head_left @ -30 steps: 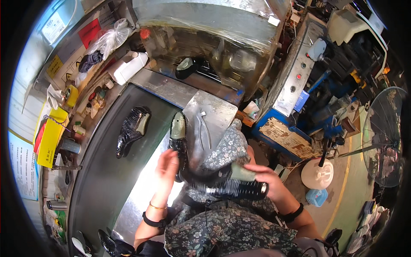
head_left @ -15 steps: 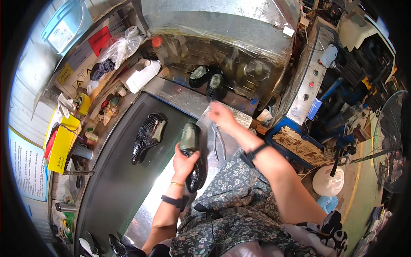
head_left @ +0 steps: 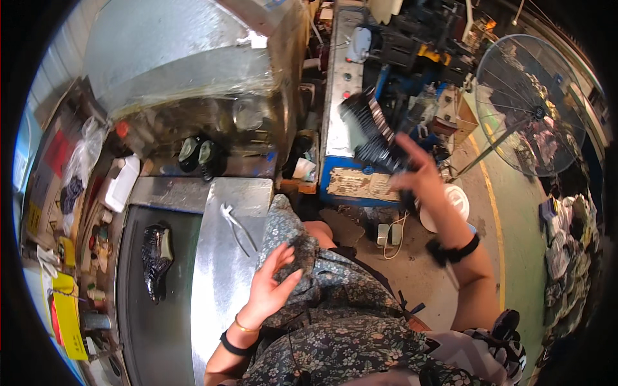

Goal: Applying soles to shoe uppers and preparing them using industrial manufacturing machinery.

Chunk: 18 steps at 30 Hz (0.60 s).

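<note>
Half a second ago the left hand (head_left: 271, 287) held a shoe over the metal surface (head_left: 219, 305); now its grip is empty, fingers spread beside that surface, while the right hand (head_left: 425, 180), earlier near the far pair of shoes (head_left: 201, 157), has a blurred dark shoe (head_left: 375, 132) in its closed grip. This shoe is out to the right, before the blue-framed machine (head_left: 354, 182), its long axis slanting from upper left to lower right; blur hides which end is the toe.

The left hand (head_left: 273, 291) has open room leftward over the near half of the metal surface (head_left: 217, 305); toward its far edge, pliers (head_left: 230, 219) obstruct passage.
</note>
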### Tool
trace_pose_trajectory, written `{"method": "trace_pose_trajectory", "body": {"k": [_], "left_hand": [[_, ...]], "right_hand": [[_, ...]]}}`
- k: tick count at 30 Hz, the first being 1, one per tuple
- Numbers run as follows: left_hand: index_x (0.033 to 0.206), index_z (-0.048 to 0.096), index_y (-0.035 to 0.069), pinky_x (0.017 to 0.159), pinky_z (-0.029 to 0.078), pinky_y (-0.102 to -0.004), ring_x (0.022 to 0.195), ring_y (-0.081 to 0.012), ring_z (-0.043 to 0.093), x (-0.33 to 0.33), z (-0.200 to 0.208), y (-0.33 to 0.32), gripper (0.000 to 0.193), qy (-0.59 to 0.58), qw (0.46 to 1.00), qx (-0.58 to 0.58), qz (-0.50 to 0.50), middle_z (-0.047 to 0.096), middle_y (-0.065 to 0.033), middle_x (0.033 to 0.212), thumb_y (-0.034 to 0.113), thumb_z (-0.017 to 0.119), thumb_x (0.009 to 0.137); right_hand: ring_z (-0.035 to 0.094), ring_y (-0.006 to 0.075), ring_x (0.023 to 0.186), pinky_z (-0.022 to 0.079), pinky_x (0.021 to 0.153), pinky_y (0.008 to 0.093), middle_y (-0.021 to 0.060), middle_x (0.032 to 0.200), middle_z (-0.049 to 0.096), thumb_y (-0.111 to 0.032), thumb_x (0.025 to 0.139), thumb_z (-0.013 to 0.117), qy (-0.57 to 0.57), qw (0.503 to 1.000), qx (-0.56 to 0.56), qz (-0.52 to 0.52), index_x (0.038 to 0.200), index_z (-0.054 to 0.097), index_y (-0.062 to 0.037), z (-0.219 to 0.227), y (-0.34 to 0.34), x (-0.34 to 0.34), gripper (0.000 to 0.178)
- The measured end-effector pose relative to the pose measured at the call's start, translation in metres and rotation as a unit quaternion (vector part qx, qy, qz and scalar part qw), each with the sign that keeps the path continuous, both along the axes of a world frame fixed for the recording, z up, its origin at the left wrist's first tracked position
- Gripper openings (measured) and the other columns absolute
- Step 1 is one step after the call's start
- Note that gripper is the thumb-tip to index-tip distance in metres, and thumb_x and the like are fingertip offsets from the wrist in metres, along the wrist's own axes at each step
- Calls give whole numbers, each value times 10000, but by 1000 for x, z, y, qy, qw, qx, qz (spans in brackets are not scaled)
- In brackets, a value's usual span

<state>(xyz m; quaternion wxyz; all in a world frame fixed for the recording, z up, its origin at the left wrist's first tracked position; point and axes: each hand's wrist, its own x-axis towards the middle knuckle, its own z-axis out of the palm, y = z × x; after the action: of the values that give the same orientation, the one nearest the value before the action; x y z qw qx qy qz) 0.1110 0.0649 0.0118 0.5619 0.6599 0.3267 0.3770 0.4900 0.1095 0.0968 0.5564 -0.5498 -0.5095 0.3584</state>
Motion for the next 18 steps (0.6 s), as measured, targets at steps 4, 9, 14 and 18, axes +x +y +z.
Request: {"method": "trace_pose_trajectory", "body": {"k": [4, 9, 14, 18], "left_hand": [[1312, 504, -31, 908, 508, -325, 1061, -224, 647, -29, -43, -19, 485, 99, 988, -76, 92, 657, -174, 1163, 66, 682, 871], [1241, 567, -37, 868, 521, -318, 1021, -226, 669, -41, -26, -33, 401, 169, 976, -52, 130, 686, -179, 1094, 92, 670, 876], [1195, 598, -37, 857, 522, -319, 997, -236, 679, -34, -19, -30, 358, 215, 966, -14, 144, 693, -183, 1063, 90, 669, 869], [1189, 605, -27, 850, 522, -326, 988, -253, 682, -20, -14, -28, 354, 237, 964, 12, 119, 694, -184, 1054, 100, 671, 865]], "right_hand": [[535, 292, 1195, 428, 1025, 367, 71, 1424, 469, -21, 612, 724, -358, 906, 73, -214, 1409, 478, -160, 40, 42, 131, 846], [482, 379, 1245, 407, 1037, 496, 12, 1455, 441, -218, 642, 737, -516, 753, -140, -384, 1414, 464, -319, 85, 79, 186, 824], [408, 398, 1319, 405, 1043, 498, 13, 1465, 423, -221, 655, 754, -560, 747, -236, -268, 1427, 444, -341, 87, 99, 222, 840], [386, 445, 1314, 395, 1037, 534, 53, 1473, 402, -379, 687, 756, -598, 727, -259, -218, 1432, 436, -332, 81, 103, 205, 813]]}}
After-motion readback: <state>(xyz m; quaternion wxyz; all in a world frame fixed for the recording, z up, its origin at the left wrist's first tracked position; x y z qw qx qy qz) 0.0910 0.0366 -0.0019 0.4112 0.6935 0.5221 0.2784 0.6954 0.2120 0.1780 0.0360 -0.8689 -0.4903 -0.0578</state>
